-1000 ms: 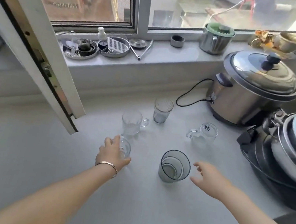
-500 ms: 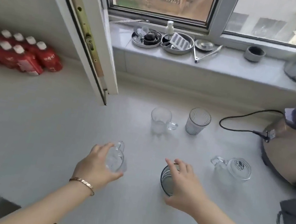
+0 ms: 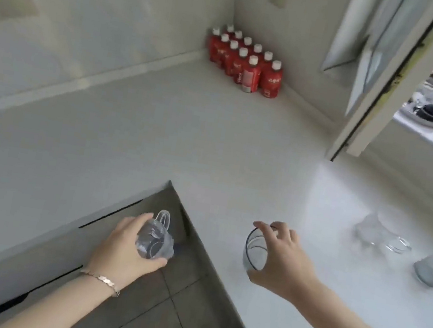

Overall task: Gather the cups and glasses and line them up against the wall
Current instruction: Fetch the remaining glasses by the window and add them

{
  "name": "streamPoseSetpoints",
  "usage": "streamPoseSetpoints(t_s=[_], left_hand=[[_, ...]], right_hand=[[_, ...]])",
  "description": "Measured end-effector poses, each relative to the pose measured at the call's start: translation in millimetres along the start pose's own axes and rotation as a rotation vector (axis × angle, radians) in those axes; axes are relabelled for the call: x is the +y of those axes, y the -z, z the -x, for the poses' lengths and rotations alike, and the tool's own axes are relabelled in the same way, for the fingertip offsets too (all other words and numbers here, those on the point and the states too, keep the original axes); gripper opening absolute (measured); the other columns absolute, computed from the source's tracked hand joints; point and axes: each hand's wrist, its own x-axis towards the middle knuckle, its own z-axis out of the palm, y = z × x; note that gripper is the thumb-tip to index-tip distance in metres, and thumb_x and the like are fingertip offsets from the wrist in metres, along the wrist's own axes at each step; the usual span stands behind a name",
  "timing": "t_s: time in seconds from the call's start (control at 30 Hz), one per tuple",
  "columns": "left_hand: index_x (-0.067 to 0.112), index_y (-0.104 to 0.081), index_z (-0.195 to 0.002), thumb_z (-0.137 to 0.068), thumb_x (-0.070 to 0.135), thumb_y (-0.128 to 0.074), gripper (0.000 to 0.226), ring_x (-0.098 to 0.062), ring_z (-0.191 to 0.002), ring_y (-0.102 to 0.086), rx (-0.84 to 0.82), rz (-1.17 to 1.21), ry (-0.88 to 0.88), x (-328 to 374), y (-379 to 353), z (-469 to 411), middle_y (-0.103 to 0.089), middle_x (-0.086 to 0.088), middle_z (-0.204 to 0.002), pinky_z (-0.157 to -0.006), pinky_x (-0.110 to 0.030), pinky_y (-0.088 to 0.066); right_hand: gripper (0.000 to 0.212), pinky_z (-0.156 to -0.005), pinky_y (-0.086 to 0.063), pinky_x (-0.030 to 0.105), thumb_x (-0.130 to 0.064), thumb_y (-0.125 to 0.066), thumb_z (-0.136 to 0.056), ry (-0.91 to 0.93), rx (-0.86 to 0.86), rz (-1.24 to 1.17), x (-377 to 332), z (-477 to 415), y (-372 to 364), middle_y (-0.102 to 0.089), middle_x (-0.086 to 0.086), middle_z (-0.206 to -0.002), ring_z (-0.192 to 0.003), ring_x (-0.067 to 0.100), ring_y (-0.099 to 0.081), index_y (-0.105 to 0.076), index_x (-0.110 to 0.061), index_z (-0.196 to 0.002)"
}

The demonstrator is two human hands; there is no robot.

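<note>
My left hand point(image 3: 124, 248) holds a clear handled mug point(image 3: 155, 239) lifted off the tabletop point(image 3: 158, 132), my right hand point(image 3: 279, 260) grips a dark-rimmed glass point(image 3: 254, 251), another mug point(image 3: 379, 233) waits, and nothing yet lines the wall point(image 3: 77, 16).

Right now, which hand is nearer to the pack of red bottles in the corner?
Left. The left hand, holding a clear mug, is below the red bottles; the right hand, on the dark-rimmed glass, sits farther to the right.
</note>
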Motion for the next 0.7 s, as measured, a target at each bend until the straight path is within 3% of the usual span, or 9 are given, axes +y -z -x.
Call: streamPoseSetpoints(t_s=[0.23, 0.6, 0.7], left_hand=[[0.035, -0.044, -0.128, -0.056, 0.038, -0.085, 0.083, -0.012, -0.105, -0.060, 0.266, 0.106, 0.257, -172, 101, 71, -0.048, 0.011, -0.128, -0.089, -0.030, -0.051], [0.036, -0.033, -0.136, -0.063, 0.050, -0.077, 0.087, -0.012, -0.107, -0.059, 0.386, 0.043, 0.528, -398, 248, 158, -0.041, 0.010, -0.136, -0.078, -0.026, -0.050], [0.033, -0.032, -0.138, -0.064, 0.047, -0.078, 0.088, -0.015, -0.112, -0.058, 0.413, 0.081, 0.577, -442, 277, 157, -0.041, 0.007, -0.137, -0.084, -0.028, -0.050]], right_hand=[[0.087, -0.095, -0.046, 0.029, -0.041, -0.070, -0.067, 0.350, -0.060, 0.049, -211, -27, -46, -0.033, -0.003, -0.139, -0.128, 0.021, -0.034, -0.025, -0.035, -0.141], [0.088, -0.093, -0.046, 0.031, -0.037, -0.071, -0.066, 0.615, -0.222, 0.159, -506, -29, -135, -0.035, 0.000, -0.138, -0.128, 0.020, -0.036, -0.026, -0.034, -0.141], [0.088, -0.092, -0.047, 0.031, -0.038, -0.071, -0.066, 0.671, -0.245, 0.198, -562, -39, -156, -0.035, -0.001, -0.139, -0.127, 0.020, -0.037, -0.026, -0.034, -0.142]])
